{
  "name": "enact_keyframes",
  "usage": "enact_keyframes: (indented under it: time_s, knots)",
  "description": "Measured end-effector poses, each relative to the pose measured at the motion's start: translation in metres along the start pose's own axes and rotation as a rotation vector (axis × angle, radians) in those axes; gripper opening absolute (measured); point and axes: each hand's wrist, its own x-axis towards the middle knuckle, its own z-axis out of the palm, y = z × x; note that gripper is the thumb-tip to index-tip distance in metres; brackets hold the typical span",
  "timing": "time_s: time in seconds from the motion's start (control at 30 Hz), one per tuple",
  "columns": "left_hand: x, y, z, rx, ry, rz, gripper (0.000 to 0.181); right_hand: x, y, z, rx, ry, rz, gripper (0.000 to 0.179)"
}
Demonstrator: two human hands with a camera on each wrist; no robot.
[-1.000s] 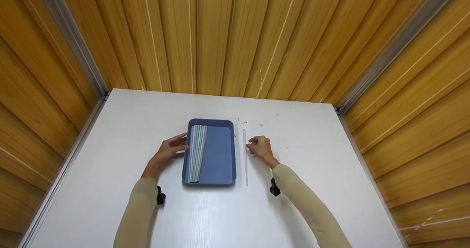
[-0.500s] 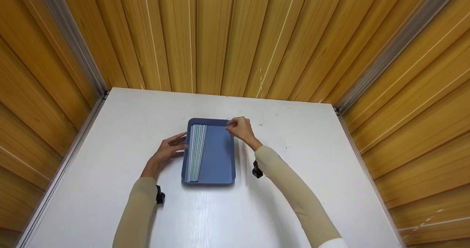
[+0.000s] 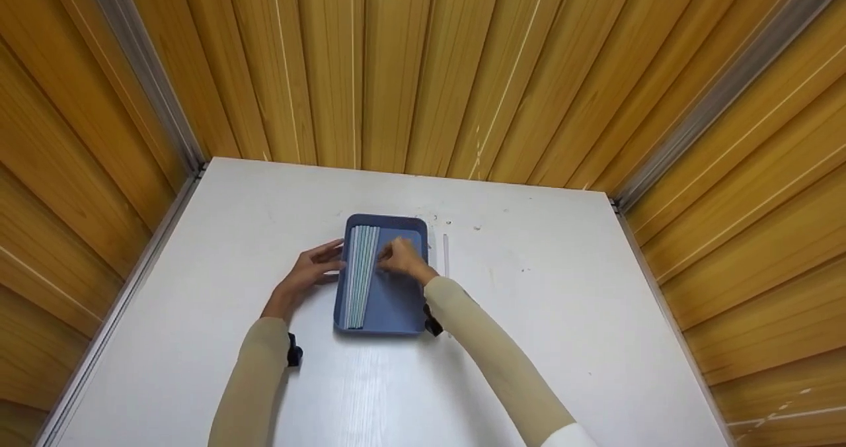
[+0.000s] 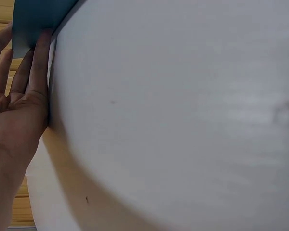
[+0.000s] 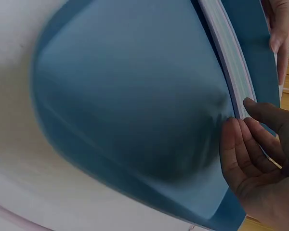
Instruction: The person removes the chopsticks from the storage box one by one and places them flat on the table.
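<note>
A blue tray lies on the white table. A row of slim pale striped straws runs lengthwise along its left side. My left hand rests at the tray's left wall, fingers spread against it; the left wrist view shows these fingers on the tray's outer side. My right hand is inside the tray, at the right edge of the row. In the right wrist view the bent fingertips are right beside the straws, with the thumb over them and slightly apart from the fingers.
One single pale straw lies on the table, right of the tray and partly covered by the right forearm. Small crumbs are scattered toward the back. Wood-patterned panels surround the table.
My right hand has moved left from beside the single straw, over the tray's far right corner, and down to the straw row. The left hand has stayed at the tray's wall.
</note>
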Motion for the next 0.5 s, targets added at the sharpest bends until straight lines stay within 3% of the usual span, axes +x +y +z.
enact_keyframes:
  time_s: [0.3, 0.5]
  knots:
    - [-0.001, 0.002, 0.001, 0.009, -0.021, 0.025, 0.068, -0.003, 0.002, 0.018, 0.049, 0.084, 0.023, 0.021]
    - [-0.002, 0.002, -0.001, 0.007, -0.034, 0.028, 0.067, 0.0, 0.001, 0.019, 0.041, 0.083, 0.053, 0.023]
